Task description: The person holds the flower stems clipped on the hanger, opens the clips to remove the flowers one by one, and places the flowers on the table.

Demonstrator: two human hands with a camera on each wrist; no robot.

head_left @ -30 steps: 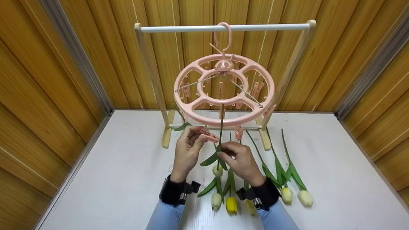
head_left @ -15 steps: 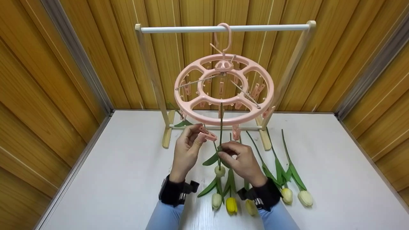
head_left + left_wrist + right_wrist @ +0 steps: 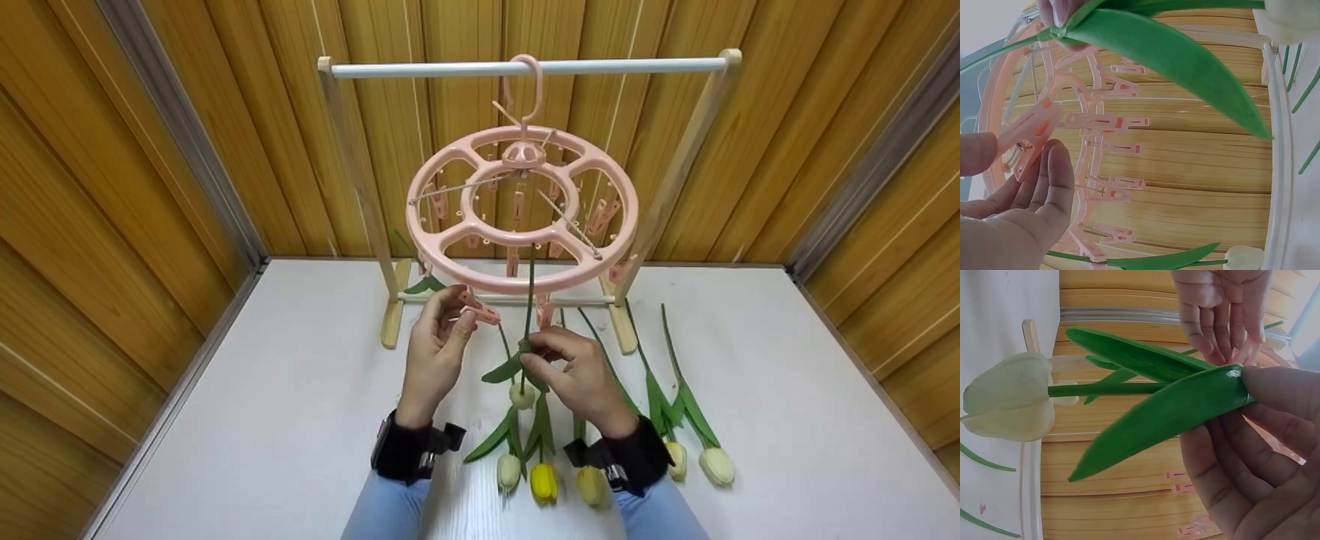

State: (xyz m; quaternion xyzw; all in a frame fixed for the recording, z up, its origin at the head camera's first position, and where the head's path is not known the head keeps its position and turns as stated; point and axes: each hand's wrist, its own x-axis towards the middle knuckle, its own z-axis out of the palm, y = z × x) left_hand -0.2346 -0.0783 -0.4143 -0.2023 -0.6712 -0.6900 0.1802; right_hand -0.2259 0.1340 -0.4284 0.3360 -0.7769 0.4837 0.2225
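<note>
My left hand [image 3: 436, 352] pinches a pink clothespin [image 3: 480, 307] between thumb and fingers, below the front left rim of the round pink hanger [image 3: 517, 283]. In the left wrist view the clothespin [image 3: 1030, 135] is tilted. My right hand [image 3: 581, 375] pinches a white tulip [image 3: 522, 395] by the stem where the leaves begin. The bloom [image 3: 1010, 396] points down and the stem rises in front of the hanger's rim, to the right of the clothespin. Another tulip [image 3: 1244, 257] hangs head down from a clip at the hanger's left side.
The hanger hooks over the white rod [image 3: 420, 70] of a wooden stand [image 3: 679, 169]. Several more pink clips hang beneath it. On the white table [image 3: 247, 420] lie several tulips, including a yellow one [image 3: 543, 481] and a white one [image 3: 716, 465] at right.
The hanger has turned slightly. My left hand has shifted a little left and up with the clothespin. My right hand has moved slightly right with the tulip, widening the gap between stem and clothespin.
</note>
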